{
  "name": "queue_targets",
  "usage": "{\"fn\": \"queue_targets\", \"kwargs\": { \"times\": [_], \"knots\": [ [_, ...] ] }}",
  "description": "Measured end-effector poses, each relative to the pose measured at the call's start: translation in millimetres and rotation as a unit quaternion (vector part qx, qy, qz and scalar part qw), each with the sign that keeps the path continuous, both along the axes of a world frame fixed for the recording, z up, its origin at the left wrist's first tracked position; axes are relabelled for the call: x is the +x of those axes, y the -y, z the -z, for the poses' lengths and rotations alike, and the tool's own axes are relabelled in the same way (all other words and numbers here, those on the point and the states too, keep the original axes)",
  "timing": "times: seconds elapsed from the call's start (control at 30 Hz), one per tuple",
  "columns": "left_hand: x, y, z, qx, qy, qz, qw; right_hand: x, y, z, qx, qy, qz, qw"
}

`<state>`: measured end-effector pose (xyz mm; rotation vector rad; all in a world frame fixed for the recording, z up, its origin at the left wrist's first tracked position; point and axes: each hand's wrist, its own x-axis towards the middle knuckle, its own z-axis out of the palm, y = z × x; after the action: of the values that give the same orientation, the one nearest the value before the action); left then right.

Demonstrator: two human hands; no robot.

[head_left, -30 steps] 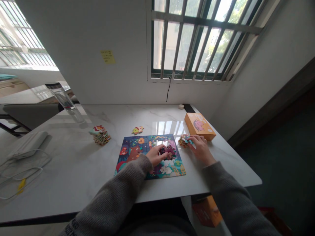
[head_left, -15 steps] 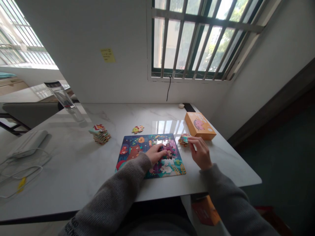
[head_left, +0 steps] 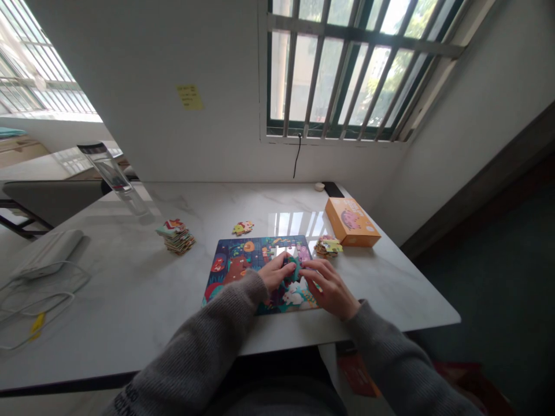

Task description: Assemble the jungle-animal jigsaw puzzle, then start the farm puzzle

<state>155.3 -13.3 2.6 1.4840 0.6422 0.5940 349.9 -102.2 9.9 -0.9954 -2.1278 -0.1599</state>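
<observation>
A colourful jigsaw puzzle (head_left: 236,268) lies partly assembled in front of me, with white gaps in its right half. Over that half, my left hand (head_left: 273,274) is closed with thumb and fingers around a teal puzzle piece (head_left: 294,268). From the right, my right hand (head_left: 328,284) reaches the same piece, its fingertips closed at the piece's edge. Just beyond the right hand is a small pile of puzzle pieces (head_left: 328,247), a yellow-green one on top. The fingers cover part of the puzzle.
An orange box (head_left: 352,222) stands at the right, behind the small pile. To the left are a taller stack of pieces (head_left: 177,237), a clear bottle (head_left: 111,172) and a white device with a cable (head_left: 54,252). A few pieces (head_left: 243,227) lie beyond the puzzle.
My right hand has moved left from the small pile to my left hand, bringing the teal piece over the puzzle. A yellow-green piece now tops that pile. My left hand has barely moved.
</observation>
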Motion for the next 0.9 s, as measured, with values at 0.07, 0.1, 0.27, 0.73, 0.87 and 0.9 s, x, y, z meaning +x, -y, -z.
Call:
{"fn": "queue_targets", "kwargs": {
  "times": [0.07, 0.1, 0.27, 0.73, 0.87, 0.9],
  "knots": [
    [-2, -1, 0.7, 0.054, -0.029, -0.024, 0.998, 12, -5, -0.4, 0.013, -0.027, 0.052, 0.998],
    [-3, -1, 0.9, 0.072, -0.040, -0.034, 0.996, 22, -9, 0.1, 0.024, -0.043, 0.087, 0.995],
    [-5, -2, -0.4, 0.133, -0.064, -0.048, 0.988, 71, -28, 8.6, -0.009, -0.055, 0.209, 0.976],
    [-9, 4, -10.6, 0.188, -0.078, -0.022, 0.979, 80, -51, 2.9, -0.084, 0.230, 0.245, 0.938],
    [-10, 5, -14.6, 0.210, -0.093, -0.020, 0.973, 75, -68, -0.2, -0.075, 0.246, 0.218, 0.941],
    [-10, 6, -15.5, 0.211, -0.094, -0.016, 0.973, 74, -73, -0.7, -0.071, 0.245, 0.214, 0.943]
  ]
}}
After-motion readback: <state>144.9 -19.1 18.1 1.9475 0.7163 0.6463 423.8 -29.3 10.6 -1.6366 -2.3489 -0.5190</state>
